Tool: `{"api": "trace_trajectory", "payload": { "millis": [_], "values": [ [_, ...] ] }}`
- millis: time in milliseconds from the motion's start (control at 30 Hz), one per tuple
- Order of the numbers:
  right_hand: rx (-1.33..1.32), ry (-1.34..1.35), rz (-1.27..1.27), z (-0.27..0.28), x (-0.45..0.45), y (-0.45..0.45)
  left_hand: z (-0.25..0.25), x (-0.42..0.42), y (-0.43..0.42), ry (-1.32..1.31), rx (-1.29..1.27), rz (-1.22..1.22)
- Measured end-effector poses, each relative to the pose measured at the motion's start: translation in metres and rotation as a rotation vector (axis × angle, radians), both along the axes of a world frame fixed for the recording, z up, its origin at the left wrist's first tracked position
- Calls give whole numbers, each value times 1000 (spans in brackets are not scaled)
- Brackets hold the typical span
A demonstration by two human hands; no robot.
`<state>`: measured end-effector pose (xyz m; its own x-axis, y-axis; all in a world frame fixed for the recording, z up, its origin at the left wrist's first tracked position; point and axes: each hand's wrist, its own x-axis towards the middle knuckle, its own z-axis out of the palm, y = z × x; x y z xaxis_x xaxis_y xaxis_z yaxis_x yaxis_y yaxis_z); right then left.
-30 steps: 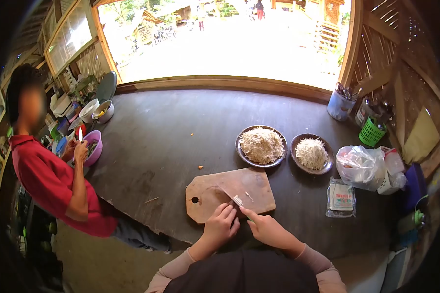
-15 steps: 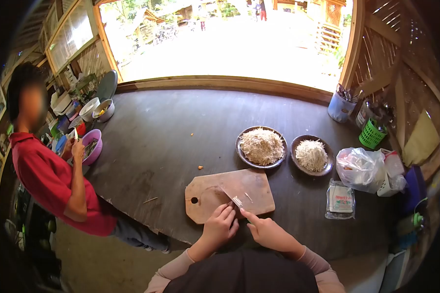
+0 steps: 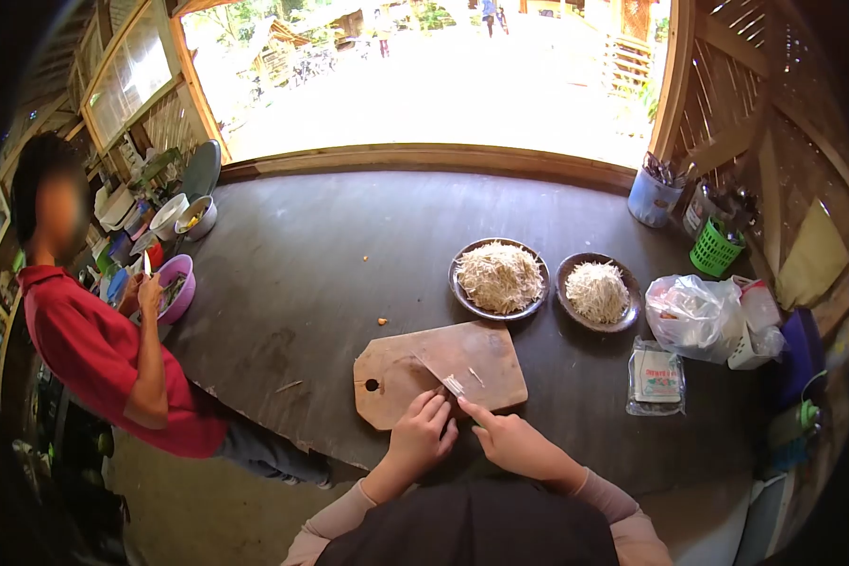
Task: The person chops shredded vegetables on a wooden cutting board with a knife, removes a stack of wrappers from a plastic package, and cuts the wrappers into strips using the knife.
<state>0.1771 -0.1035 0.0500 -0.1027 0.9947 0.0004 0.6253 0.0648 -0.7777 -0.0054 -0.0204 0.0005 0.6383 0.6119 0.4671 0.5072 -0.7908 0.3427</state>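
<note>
Knife (image 3: 439, 375) over chopping board (image 3: 387, 357) | right grip (image 3: 512, 443) wrapped round its handle end; left grip (image 3: 423, 434) bunched alongside, can't tell on what | looks light, stiff imo; pale slivers (image 3: 454, 385) prob snap easily, so handle-only hold

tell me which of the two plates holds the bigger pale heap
The left plate, just beyond the cutting board; its heap spreads wider than that on the right plate, beside the plastic bag.

Pale pink sleeves (image 3: 333, 524), black garment (image 3: 472, 530)
</note>
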Motion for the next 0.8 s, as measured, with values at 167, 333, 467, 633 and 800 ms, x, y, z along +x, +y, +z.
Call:
{"api": "trace_trajectory", "payload": {
  "millis": [167, 333, 467, 633, 800],
  "values": [
    [54, -4, -15, -15, -1, 5, 7, 0, -1, -9, -12, -8],
    [-11, 11, -4, 3, 0, -1, -1, 0, 2, -10, 24, -9],
    [39, 96, -36, -6, -3, 5, 7, 1, -1, -5, -5, -14],
    [14, 110, -31, -2, 0, -1, -1, 0, 3, -16, 44, -13],
    [57, 89, -24, -6, -1, 6, 8, 2, 0, -10, -17, -6]
  ]
}}
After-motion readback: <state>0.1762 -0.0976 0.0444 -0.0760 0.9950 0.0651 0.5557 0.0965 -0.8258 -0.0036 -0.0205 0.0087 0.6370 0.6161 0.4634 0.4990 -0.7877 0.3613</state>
